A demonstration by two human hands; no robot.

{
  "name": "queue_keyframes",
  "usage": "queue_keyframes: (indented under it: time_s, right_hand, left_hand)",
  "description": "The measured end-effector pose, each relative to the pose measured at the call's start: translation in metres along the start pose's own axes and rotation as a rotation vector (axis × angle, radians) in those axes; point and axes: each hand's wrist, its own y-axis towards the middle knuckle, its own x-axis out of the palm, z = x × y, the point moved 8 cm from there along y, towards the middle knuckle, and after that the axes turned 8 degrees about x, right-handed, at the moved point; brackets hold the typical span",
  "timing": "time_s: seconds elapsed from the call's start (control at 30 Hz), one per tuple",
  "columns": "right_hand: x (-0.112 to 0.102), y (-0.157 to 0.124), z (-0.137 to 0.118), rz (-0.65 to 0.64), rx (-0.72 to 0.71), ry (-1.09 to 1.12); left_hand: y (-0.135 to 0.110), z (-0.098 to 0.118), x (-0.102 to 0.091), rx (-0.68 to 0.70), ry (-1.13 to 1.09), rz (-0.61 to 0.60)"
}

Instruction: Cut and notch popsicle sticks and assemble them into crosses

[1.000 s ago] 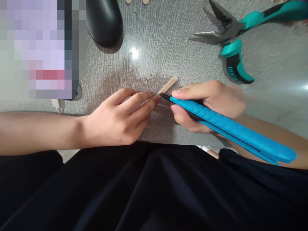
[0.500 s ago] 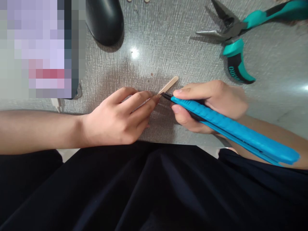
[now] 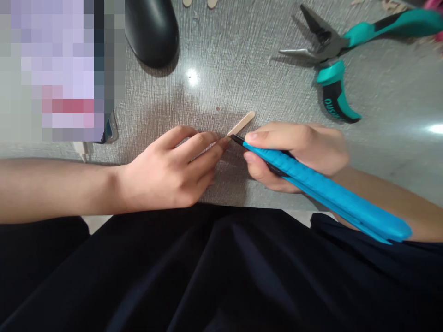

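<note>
A pale wooden craft stick point(image 3: 243, 122) lies slanted on the grey table, its rounded end pointing up and right. My left hand point(image 3: 176, 166) presses its fingers together over the lower part of the stick, hiding that end. In my right hand point(image 3: 297, 147) is a blue utility knife point(image 3: 332, 193), gripped between thumb and fingers near its black nose. The knife's tip touches or nearly touches the stick right beside my left fingertips. Its handle slopes down to the right across my wrist.
Teal-and-black pliers point(image 3: 325, 48) lie with open jaws at the upper right. A black computer mouse point(image 3: 154, 34) is at the top left, near a blurred-out device point(image 3: 98, 83) with a white cable point(image 3: 80, 148). Wood shavings point(image 3: 394, 6) are scattered at the top right.
My right hand and the knife have shifted slightly left, and the handle's rear end has swung left and a little down. My left hand and the stick stay almost still.
</note>
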Motion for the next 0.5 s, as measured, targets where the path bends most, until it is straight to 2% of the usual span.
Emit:
queue_keyframes:
  time_s: [0.07,0.13,0.33,0.5]
  right_hand:
    - [-0.006,0.0,-0.014,0.052,-0.132,-0.058]
    - [-0.009,0.0,-0.022,0.085,-0.164,-0.139]
    - [0.004,0.001,-0.016,-0.004,-0.075,-0.183]
    - [-0.004,-0.001,0.002,-0.001,-0.074,-0.144]
  left_hand:
    - [0.003,0.001,-0.002,0.024,0.044,-0.008]
    - [0.004,0.0,-0.002,0.022,0.058,-0.014]
    - [0.005,0.002,0.001,0.021,0.099,-0.057]
    - [0.005,0.0,0.0,0.022,0.06,-0.042]
